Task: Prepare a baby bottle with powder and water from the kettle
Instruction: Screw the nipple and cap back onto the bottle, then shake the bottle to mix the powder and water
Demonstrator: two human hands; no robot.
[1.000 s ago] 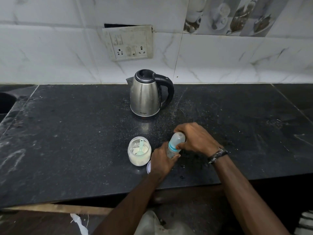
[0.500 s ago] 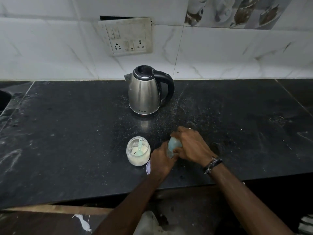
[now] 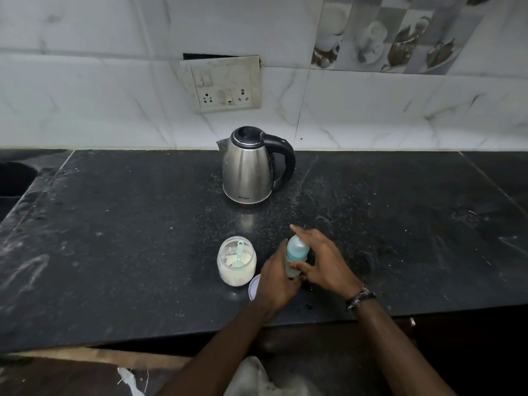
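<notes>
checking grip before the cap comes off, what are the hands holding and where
The left hand grips the baby bottle round its lower body. The right hand lies against its capped top, fingers mostly straight.

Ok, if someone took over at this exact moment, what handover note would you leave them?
Left hand: grips the baby bottle's lower body, bottle upright on the counter.
Right hand: rests against the bottle's cap end, fingers fairly straight; grip there is loose at best.
Powder jar: open, left of the bottle, scoop inside; its lid lies by the left hand.
Kettle: behind, lid closed, untouched.
Done: jar opened, bottle in hand.
Left: whether the bottle already holds powder can't be told; pour kettle water, close.
</notes>
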